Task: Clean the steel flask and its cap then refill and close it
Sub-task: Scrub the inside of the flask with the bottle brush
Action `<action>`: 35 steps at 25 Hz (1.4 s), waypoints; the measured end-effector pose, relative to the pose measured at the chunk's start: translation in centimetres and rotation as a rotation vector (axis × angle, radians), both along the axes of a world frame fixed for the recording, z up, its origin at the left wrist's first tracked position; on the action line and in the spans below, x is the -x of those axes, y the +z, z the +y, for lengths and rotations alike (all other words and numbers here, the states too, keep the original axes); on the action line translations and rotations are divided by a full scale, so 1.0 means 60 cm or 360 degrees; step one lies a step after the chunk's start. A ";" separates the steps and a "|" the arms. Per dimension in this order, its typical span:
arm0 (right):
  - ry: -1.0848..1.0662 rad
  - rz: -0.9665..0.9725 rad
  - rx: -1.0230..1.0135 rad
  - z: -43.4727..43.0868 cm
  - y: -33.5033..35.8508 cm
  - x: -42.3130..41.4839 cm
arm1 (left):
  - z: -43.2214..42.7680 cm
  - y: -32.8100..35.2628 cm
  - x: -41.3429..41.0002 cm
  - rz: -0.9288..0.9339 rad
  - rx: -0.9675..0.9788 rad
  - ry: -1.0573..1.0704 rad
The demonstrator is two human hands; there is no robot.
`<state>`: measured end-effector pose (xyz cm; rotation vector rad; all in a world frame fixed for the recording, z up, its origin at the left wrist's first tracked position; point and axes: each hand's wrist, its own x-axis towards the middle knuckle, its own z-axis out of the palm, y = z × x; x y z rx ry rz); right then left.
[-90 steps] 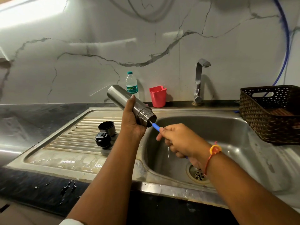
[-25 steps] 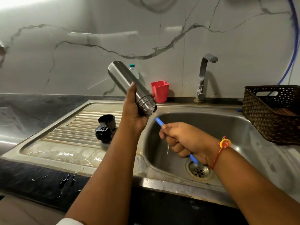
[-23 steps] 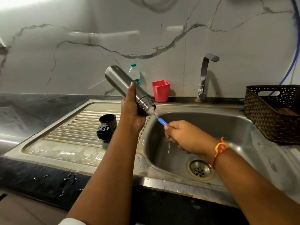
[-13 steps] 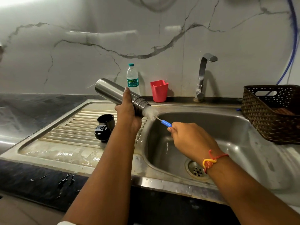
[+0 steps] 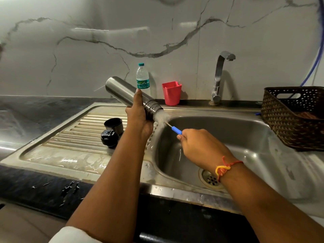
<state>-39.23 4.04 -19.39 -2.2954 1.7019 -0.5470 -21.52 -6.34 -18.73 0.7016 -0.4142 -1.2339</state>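
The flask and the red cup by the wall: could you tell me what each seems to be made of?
The flask looks like brushed steel, grey with soft streaked highlights and a ribbed neck. The red cup is probably plastic, with uniform matte colour and a thin notched rim.

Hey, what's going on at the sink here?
A person is scrubbing a steel flask over the sink. The left hand grips the flask, tilted with its open mouth down toward the basin. The right hand holds a blue-handled bottle brush, its white bristles right at the flask's mouth. The black cup lid and black stopper sit side by side on the draining board, off the flask. No water shows at the tap.
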 end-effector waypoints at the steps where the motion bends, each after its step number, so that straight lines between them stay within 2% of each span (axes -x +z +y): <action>1: -0.0001 -0.0039 -0.0014 -0.003 0.000 -0.005 | 0.003 -0.002 0.007 -0.0007 -0.0002 -0.0065; 4: 0.0036 -0.0180 -0.0069 -0.004 0.006 -0.011 | 0.011 0.001 0.015 -0.0063 0.0002 -0.0143; 6: 0.0102 -0.0331 -0.0159 0.004 0.013 0.000 | 0.013 0.009 0.005 0.0036 0.0076 -0.0141; 7: 0.0131 -0.0481 -0.0277 0.009 0.017 0.005 | 0.014 0.010 0.000 0.0083 0.0114 -0.0138; 9: 0.0164 -0.0974 -0.0697 0.015 0.022 0.005 | 0.022 0.009 0.008 0.0102 0.0158 -0.0197; 12: 0.0243 -0.1561 -0.1168 0.014 0.026 -0.005 | 0.040 0.006 0.037 -0.0004 0.0176 -0.0387; 17: 0.0465 -0.2007 -0.1734 0.018 0.032 0.017 | 0.039 0.021 0.021 0.0156 0.0279 -0.0387; 21: 0.0586 -0.2333 -0.2035 0.006 0.027 0.004 | 0.048 0.008 0.041 0.0074 0.0274 -0.0449; 27: 0.0544 -0.2171 -0.1993 0.010 0.029 0.022 | 0.058 0.021 0.032 0.0101 0.0297 -0.0442; 31: 0.0371 -0.2054 -0.1667 0.006 0.031 -0.002 | 0.050 0.011 0.042 -0.0066 0.0302 -0.0468; 33: 0.0277 -0.1672 -0.1261 0.006 0.029 0.001 | 0.048 0.013 0.037 -0.0048 0.0311 -0.0440; 35: 0.0179 -0.1039 -0.0708 0.005 0.028 0.004 | 0.042 0.013 0.027 -0.0035 0.0283 -0.0370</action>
